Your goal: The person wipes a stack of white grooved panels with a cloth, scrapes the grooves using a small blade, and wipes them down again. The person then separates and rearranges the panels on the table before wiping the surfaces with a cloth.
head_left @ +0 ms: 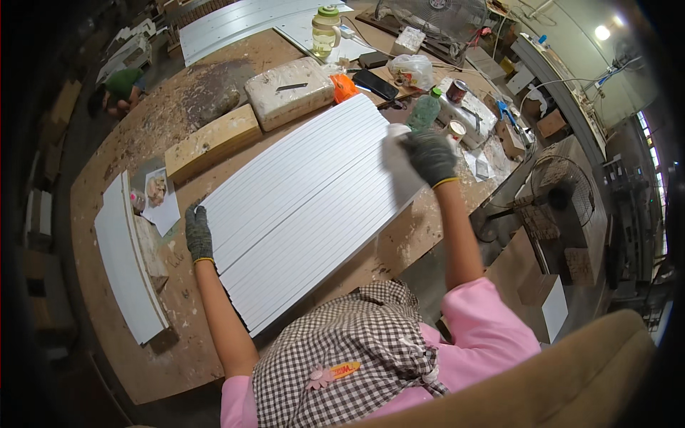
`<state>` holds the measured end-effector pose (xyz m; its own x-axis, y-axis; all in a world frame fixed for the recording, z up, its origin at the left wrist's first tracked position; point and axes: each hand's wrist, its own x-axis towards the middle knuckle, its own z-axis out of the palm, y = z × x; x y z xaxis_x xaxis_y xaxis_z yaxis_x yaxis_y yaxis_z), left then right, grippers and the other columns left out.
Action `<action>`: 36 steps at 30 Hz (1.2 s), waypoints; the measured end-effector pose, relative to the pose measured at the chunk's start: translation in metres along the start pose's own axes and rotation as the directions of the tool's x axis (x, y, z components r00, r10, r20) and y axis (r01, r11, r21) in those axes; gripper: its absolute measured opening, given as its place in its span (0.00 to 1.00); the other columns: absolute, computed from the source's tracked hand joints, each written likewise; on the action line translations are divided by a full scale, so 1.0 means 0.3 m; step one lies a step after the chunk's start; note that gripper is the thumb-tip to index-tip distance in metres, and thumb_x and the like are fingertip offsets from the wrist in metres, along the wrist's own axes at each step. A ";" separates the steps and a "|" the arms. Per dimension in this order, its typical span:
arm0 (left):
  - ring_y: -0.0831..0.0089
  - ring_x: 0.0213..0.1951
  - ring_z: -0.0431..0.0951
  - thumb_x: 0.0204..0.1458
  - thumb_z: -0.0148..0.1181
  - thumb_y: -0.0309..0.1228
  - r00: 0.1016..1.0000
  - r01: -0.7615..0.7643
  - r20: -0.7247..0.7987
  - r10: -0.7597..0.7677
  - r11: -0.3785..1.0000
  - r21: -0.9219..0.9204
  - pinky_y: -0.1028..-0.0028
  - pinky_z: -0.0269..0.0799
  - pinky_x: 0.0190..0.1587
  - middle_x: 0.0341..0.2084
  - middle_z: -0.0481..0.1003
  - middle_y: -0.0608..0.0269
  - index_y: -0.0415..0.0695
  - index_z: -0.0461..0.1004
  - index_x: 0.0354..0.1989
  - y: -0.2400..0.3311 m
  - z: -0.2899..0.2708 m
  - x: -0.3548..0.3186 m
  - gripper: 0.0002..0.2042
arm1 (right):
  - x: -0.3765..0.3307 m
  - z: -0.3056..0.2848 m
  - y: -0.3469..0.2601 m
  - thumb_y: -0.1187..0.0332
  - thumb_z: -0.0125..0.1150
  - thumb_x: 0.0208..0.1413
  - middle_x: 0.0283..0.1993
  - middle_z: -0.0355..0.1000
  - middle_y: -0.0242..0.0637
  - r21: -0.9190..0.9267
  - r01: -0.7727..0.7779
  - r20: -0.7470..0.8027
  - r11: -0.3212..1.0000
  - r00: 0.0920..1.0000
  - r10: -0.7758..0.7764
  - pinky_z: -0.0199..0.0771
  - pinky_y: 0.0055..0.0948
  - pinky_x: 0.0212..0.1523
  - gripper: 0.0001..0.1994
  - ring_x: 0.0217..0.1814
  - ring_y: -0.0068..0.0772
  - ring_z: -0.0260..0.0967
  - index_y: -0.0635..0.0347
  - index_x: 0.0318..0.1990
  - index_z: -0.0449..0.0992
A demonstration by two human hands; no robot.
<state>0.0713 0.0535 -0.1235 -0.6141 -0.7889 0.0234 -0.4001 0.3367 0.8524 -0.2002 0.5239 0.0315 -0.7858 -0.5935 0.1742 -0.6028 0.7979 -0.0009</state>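
Observation:
A large white panel (307, 207) with many parallel lines lies slanted across the workbench before me. At its left end my left hand (199, 232), in a dark grey knitted glove, is closed on the edge. My right hand (432, 158), gloved alike and slightly blurred, is over the panel's far right end. Its fingers are curled round a whitish thing (398, 130), which is mostly hidden and too smeared to name. Close beyond that hand stand a green plastic bottle (424, 110) and a small white cup (455, 131).
Behind the panel sit a wooden block (214, 143) and a plaster-stained block (289, 93). A curved white panel (128, 264) stands at the bench's left. Farther back are a green-lidded jug (326, 32), a black phone (375, 83) and a dark can (457, 91). Another person (121, 89) crouches far left.

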 end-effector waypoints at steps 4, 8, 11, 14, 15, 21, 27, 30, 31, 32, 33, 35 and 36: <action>0.59 0.53 0.69 0.60 0.47 0.39 0.998 -0.062 0.025 0.061 0.998 0.013 0.67 0.61 0.58 0.50 0.71 0.49 0.40 0.68 0.54 0.061 -0.001 -0.018 0.19 | -0.101 0.096 -0.486 0.62 0.56 0.51 0.44 0.74 0.40 -0.015 0.439 -0.047 0.898 0.897 -0.439 0.72 0.39 0.47 0.11 0.45 0.38 0.71 0.54 0.38 0.78; 0.59 0.54 0.68 0.60 0.47 0.39 1.000 0.005 0.006 -0.005 0.999 -0.037 0.67 0.60 0.59 0.52 0.70 0.50 0.40 0.68 0.54 0.021 -0.014 -0.014 0.19 | -0.214 0.170 -0.526 0.56 0.59 0.53 0.55 0.68 0.40 0.263 0.345 -0.241 0.901 0.928 -0.284 0.56 0.40 0.65 0.18 0.61 0.40 0.61 0.53 0.49 0.75; 0.59 0.50 0.70 0.60 0.47 0.38 0.999 -0.051 -0.010 0.050 0.999 -0.020 0.67 0.63 0.56 0.49 0.71 0.49 0.39 0.68 0.53 0.076 0.011 -0.024 0.18 | -0.155 0.179 -0.078 0.60 0.53 0.57 0.47 0.74 0.38 -0.008 0.156 -0.388 0.988 0.910 -0.147 0.67 0.40 0.50 0.10 0.50 0.43 0.70 0.52 0.35 0.78; 0.59 0.50 0.70 0.60 0.47 0.37 0.998 -0.054 -0.012 0.054 0.998 -0.044 0.67 0.63 0.55 0.48 0.71 0.50 0.39 0.68 0.52 0.017 0.004 0.005 0.18 | -0.139 0.271 0.351 0.58 0.50 0.58 0.42 0.74 0.54 0.145 -0.389 0.060 0.910 0.921 0.384 0.70 0.46 0.46 0.16 0.44 0.56 0.71 0.60 0.42 0.77; 0.59 0.50 0.70 0.60 0.47 0.37 0.998 -0.057 -0.018 0.056 0.997 -0.056 0.67 0.63 0.55 0.48 0.71 0.50 0.39 0.68 0.52 0.016 0.015 0.013 0.18 | -0.153 0.314 0.459 0.50 0.56 0.53 0.41 0.74 0.53 0.172 -0.421 -0.074 0.891 0.896 0.437 0.70 0.47 0.46 0.20 0.44 0.54 0.72 0.59 0.40 0.79; 0.62 0.47 0.71 0.59 0.48 0.35 0.996 -0.092 0.011 0.094 0.990 -0.110 0.69 0.63 0.55 0.44 0.73 0.52 0.41 0.70 0.50 -0.031 0.008 0.020 0.15 | 0.018 0.004 0.284 0.56 0.62 0.53 0.32 0.76 0.43 0.858 -0.314 0.059 0.406 0.846 0.530 0.70 0.39 0.39 0.18 0.32 0.44 0.70 0.64 0.40 0.76; 0.65 0.50 0.70 0.60 0.47 0.34 0.952 -0.299 -0.102 0.287 0.946 -0.123 0.70 0.63 0.56 0.48 0.73 0.55 0.38 0.68 0.53 -0.371 -0.107 0.049 0.16 | 0.334 0.219 -0.398 0.63 0.55 0.54 0.43 0.72 0.36 0.152 -0.189 -0.098 0.970 0.974 0.205 0.66 0.44 0.47 0.10 0.47 0.38 0.69 0.53 0.41 0.74; 0.66 0.57 0.67 0.62 0.45 0.31 0.993 -0.043 0.106 0.055 0.992 -0.116 0.71 0.60 0.60 0.54 0.70 0.56 0.36 0.60 0.61 -0.070 0.174 0.064 0.20 | 0.326 0.453 -0.638 0.62 0.56 0.52 0.38 0.69 0.37 0.011 -0.001 -0.273 1.000 0.962 0.004 0.63 0.42 0.47 0.11 0.45 0.40 0.67 0.50 0.43 0.71; 0.66 0.57 0.67 0.62 0.44 0.31 0.993 -0.062 0.090 0.071 0.993 -0.100 0.71 0.60 0.60 0.54 0.69 0.56 0.36 0.60 0.61 -0.068 0.132 0.044 0.20 | 0.278 0.409 -0.819 0.63 0.57 0.49 0.39 0.68 0.39 0.295 0.183 -0.368 0.938 0.928 -0.065 0.63 0.44 0.47 0.11 0.45 0.42 0.66 0.51 0.40 0.72; 0.66 0.56 0.67 0.62 0.44 0.32 0.993 -0.085 0.071 0.091 0.993 -0.085 0.71 0.60 0.60 0.54 0.69 0.55 0.37 0.60 0.61 -0.107 0.084 0.035 0.20 | 0.231 0.333 -0.965 0.61 0.58 0.49 0.45 0.69 0.44 0.329 0.409 -0.291 0.851 0.901 -0.320 0.64 0.43 0.52 0.14 0.48 0.44 0.66 0.56 0.42 0.73; 0.66 0.56 0.67 0.62 0.44 0.32 0.988 -0.136 0.061 0.140 0.988 -0.073 0.71 0.59 0.60 0.54 0.69 0.55 0.37 0.60 0.61 -0.132 0.081 0.052 0.20 | 0.192 0.328 -1.028 0.62 0.58 0.49 0.47 0.69 0.46 0.333 0.560 -0.400 0.758 0.812 -0.425 0.63 0.43 0.54 0.15 0.50 0.45 0.66 0.56 0.44 0.74; 0.66 0.56 0.67 0.63 0.43 0.32 0.955 -0.297 -0.009 0.297 0.955 0.026 0.71 0.59 0.61 0.54 0.69 0.55 0.37 0.60 0.61 -0.271 0.007 0.079 0.20 | 0.196 0.290 -1.093 0.63 0.57 0.49 0.50 0.69 0.47 0.317 0.720 -0.531 0.617 0.674 -0.514 0.63 0.43 0.56 0.17 0.53 0.46 0.66 0.56 0.47 0.74; 0.65 0.56 0.67 0.63 0.43 0.33 0.926 -0.366 -0.046 0.374 0.922 0.125 0.71 0.58 0.61 0.54 0.69 0.54 0.38 0.60 0.61 -0.326 -0.026 0.069 0.20 | 0.206 0.278 -1.075 0.63 0.57 0.49 0.51 0.68 0.47 0.360 0.754 -0.522 0.550 0.651 -0.551 0.61 0.43 0.58 0.18 0.55 0.47 0.65 0.56 0.49 0.73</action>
<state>0.1030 0.0004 -0.2024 -0.6872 -0.6284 0.3646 -0.2289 0.6635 0.7123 -0.0659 0.2210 -0.0397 -0.1075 -0.7710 0.6277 -0.9734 -0.0467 -0.2241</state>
